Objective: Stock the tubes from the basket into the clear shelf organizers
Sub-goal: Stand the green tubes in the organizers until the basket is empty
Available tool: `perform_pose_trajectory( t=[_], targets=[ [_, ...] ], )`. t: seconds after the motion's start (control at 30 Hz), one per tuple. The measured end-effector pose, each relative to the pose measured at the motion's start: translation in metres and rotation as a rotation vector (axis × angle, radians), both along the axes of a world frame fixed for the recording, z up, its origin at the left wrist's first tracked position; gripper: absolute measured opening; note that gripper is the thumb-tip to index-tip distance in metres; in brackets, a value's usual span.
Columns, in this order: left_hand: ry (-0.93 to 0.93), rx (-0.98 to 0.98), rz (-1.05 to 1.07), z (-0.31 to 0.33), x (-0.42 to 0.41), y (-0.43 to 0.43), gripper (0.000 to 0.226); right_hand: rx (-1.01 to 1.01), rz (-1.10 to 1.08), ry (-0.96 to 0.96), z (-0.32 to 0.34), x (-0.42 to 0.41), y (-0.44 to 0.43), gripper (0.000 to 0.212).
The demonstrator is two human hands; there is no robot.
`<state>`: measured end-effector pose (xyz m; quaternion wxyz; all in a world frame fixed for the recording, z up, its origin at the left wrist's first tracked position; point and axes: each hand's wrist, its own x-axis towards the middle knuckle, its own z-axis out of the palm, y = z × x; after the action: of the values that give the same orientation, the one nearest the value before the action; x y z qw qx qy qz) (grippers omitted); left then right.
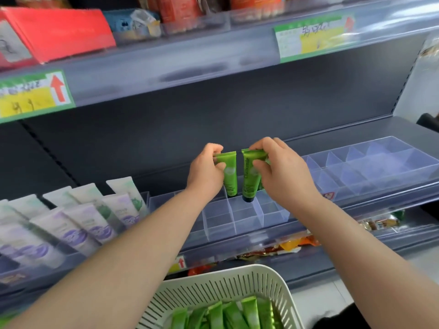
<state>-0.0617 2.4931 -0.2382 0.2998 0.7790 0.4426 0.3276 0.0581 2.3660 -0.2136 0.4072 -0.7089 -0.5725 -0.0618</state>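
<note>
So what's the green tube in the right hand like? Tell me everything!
The green tube is bright, shiny, soft-looking plastic, with a flat crimped end on top and a dark round cap at the bottom. Letters run up its side, by a pale round spot. It hangs upright, cap down, over a compartment of the clear organizer. The right hand pinches its top. A second green tube, in the left hand, stands beside it, not touching.

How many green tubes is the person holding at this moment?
2 for certain: one green tube pinched in the left hand, another in the right hand, both upright over the clear organizer. A green sliver behind the right hand may be a third, mostly hidden.
</note>
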Motion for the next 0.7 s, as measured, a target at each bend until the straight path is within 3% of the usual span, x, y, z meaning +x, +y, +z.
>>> perform_pose_trajectory(
  t=[0.17, 0.33, 0.43, 0.57, 0.7],
  targets=[
    [0.109, 0.123, 0.036, 0.003, -0.023, -0.009, 0.043, -0.008, -0.054, -0.057, 0.004, -0.008, 0.025, 0.021],
    [0.170, 0.171, -0.040, 0.002, -0.044, -0.018, 0.048, -0.263, -0.108, -0.198, -0.008, -0.012, 0.045, 0.030],
    [0.282, 0.268, -0.079, -0.002, -0.055, -0.021, 0.038, -0.343, -0.133, -0.266, -0.017, -0.012, 0.051, 0.035],
    [0.439, 0.462, -0.178, -0.004, -0.065, -0.026, 0.045, -0.340, -0.147, -0.312, -0.019, -0.013, 0.053, 0.038],
    [0.422, 0.486, -0.214, -0.007, -0.069, -0.038, 0.052, -0.270, -0.141, -0.387, -0.016, -0.020, 0.045, 0.041]
  ],
)
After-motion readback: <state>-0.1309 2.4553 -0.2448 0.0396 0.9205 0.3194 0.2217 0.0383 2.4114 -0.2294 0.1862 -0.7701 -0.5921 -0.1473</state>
